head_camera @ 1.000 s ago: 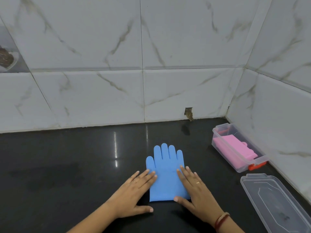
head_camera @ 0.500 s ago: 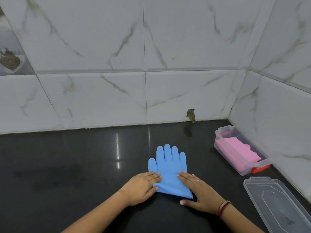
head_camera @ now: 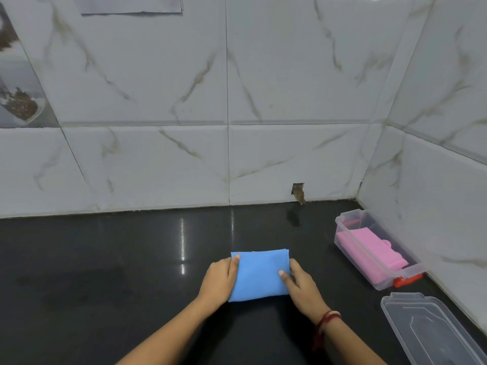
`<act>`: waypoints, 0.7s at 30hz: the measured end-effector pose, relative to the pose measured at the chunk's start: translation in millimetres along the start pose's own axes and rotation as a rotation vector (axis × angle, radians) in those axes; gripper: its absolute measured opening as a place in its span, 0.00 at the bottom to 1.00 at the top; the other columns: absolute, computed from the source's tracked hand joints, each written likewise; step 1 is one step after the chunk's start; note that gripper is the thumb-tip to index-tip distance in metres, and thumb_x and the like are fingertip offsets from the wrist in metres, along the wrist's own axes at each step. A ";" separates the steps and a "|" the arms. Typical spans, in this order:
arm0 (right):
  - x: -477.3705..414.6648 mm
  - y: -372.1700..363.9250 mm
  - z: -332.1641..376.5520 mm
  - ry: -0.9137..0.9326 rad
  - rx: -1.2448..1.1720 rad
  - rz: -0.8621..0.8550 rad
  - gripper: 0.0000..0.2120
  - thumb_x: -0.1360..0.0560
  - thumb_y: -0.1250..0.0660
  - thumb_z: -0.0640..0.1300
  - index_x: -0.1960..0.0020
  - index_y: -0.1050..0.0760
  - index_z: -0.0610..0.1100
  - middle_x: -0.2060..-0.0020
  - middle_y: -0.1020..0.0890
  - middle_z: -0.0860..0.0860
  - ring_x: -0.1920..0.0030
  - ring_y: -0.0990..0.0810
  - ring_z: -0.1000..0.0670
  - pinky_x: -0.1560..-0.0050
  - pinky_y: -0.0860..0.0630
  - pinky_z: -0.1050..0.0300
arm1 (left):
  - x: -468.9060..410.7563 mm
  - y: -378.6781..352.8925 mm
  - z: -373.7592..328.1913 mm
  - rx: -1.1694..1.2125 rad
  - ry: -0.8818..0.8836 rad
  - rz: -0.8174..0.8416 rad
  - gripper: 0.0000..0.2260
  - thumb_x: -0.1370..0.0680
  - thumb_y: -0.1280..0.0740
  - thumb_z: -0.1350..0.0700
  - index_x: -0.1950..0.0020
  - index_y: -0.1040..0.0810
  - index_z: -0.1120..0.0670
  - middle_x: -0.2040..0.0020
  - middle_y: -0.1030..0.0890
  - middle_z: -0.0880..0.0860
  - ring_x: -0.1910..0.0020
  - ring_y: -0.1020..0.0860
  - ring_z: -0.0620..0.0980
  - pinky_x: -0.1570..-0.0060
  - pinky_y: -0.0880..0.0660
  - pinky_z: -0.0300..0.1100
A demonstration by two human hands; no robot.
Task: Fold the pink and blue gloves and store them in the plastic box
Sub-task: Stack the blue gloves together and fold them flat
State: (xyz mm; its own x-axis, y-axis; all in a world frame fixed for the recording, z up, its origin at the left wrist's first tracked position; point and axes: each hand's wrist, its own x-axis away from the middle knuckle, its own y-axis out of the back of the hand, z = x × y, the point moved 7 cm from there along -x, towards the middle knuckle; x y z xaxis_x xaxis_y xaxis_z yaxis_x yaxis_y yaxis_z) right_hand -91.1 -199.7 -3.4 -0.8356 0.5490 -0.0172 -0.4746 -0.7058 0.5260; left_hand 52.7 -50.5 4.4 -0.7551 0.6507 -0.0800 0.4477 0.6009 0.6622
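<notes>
The blue glove (head_camera: 259,275) lies folded in half into a flat rectangle on the black countertop (head_camera: 118,272), its fingers tucked out of sight. My left hand (head_camera: 220,280) grips its left edge, thumb on top. My right hand (head_camera: 299,284) grips the right edge the same way. The clear plastic box (head_camera: 369,262) with a red clasp stands open at the right by the wall. The folded pink glove (head_camera: 369,246) lies inside it.
The box's clear lid (head_camera: 432,330) lies on the counter at the near right. Marble-pattern wall tiles close off the back and the right side. A small chipped hole (head_camera: 298,191) sits at the base of the back wall.
The blue glove lay flat with its fingers spread; its cuff end has been lifted and folded over, giving a rectangle. Both hands moved from the cuff to its side edges.
</notes>
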 end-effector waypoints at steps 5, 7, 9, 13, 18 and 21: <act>-9.2 -7.1 -3.0 -0.112 0.169 0.004 0.15 0.22 0.43 0.53 0.36 0.38 0.53 0.47 0.21 0.53 0.49 0.21 0.50 0.47 0.24 0.50 | -3.1 -7.9 17.0 -0.039 0.190 -0.063 0.23 0.18 0.51 0.45 0.57 0.21 0.53 0.64 0.20 0.49 0.65 0.23 0.45 0.69 0.32 0.38; -9.6 -7.0 -5.3 -0.182 0.162 -0.053 0.22 0.23 0.40 0.54 0.32 0.42 0.53 0.47 0.21 0.50 0.47 0.21 0.48 0.45 0.24 0.50 | -5.0 -7.8 17.9 -0.184 0.199 -0.063 0.24 0.18 0.53 0.44 0.55 0.21 0.52 0.63 0.21 0.47 0.63 0.24 0.46 0.67 0.32 0.40; -10.0 -6.0 -8.0 -0.245 0.174 -0.121 0.24 0.24 0.38 0.55 0.32 0.43 0.52 0.51 0.21 0.48 0.50 0.21 0.48 0.48 0.24 0.51 | -4.6 -7.2 17.2 -0.284 0.211 -0.062 0.24 0.18 0.54 0.43 0.55 0.21 0.52 0.63 0.22 0.47 0.62 0.24 0.47 0.63 0.29 0.42; -4.3 -5.8 -9.0 -0.283 0.191 -0.249 0.16 0.25 0.37 0.53 0.43 0.39 0.52 0.52 0.27 0.53 0.58 0.22 0.52 0.59 0.23 0.54 | 2.6 5.0 15.2 -0.147 0.174 -0.203 0.18 0.19 0.50 0.42 0.49 0.25 0.50 0.60 0.21 0.46 0.57 0.22 0.49 0.58 0.27 0.44; 0.9 -3.5 11.4 -0.151 0.436 -0.360 0.06 0.25 0.37 0.50 0.54 0.33 0.49 0.53 0.27 0.52 0.54 0.26 0.50 0.57 0.24 0.55 | 40.4 -4.0 -32.1 -0.267 -0.427 -0.364 0.22 0.21 0.43 0.48 0.29 0.36 0.53 0.33 0.29 0.46 0.31 0.37 0.45 0.27 0.48 0.49; 6.1 -8.8 52.7 0.246 0.630 -0.434 0.08 0.28 0.37 0.43 0.51 0.24 0.48 0.49 0.20 0.49 0.50 0.21 0.47 0.52 0.23 0.53 | 45.5 -44.8 -45.9 -0.604 -0.566 -0.124 0.29 0.27 0.42 0.52 0.27 0.37 0.59 0.27 0.32 0.57 0.27 0.42 0.55 0.29 0.50 0.53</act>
State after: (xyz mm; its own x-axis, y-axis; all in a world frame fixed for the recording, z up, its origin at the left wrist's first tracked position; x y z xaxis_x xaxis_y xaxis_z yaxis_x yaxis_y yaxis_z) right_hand -77.4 -166.5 36.7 -0.6840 0.5504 -0.4787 -0.5872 -0.0262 0.8090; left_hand -23.7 -69.1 5.3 -0.3550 0.8283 -0.4335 -0.0781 0.4358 0.8966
